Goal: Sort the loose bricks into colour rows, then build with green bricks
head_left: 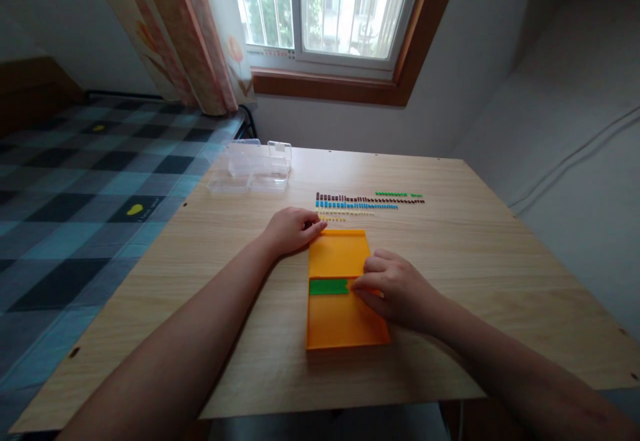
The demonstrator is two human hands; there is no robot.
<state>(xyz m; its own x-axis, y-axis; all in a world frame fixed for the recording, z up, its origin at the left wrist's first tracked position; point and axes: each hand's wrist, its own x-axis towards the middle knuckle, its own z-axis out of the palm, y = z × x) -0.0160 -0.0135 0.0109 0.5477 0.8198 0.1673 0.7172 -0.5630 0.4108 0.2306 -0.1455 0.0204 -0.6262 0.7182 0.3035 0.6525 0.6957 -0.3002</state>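
Observation:
An orange rectangular tray [335,254] lies on the table before me, with a divider across its middle. A flat green strip [328,287] sits inside, just below the divider. My right hand [395,287] reaches in over the right rim, thumb and fingers pinched at the strip's right end. A yellowish bit shows by the fingertips, but what they hold is mostly hidden. My left hand [295,229] rests at the tray's far left corner, loosely curled with thumb and forefinger apart. Close to its fingertips are small yellow pieces [334,219].
Beyond the tray, rows of tiny brown pieces [350,198], blue pieces [355,205] and green pieces [391,194] stretch rightward. Clear plastic boxes [257,169] stand at the table's back left. A bed with a checked cover [100,181] adjoins the wooden table [465,247]; a window [345,14] is ahead.

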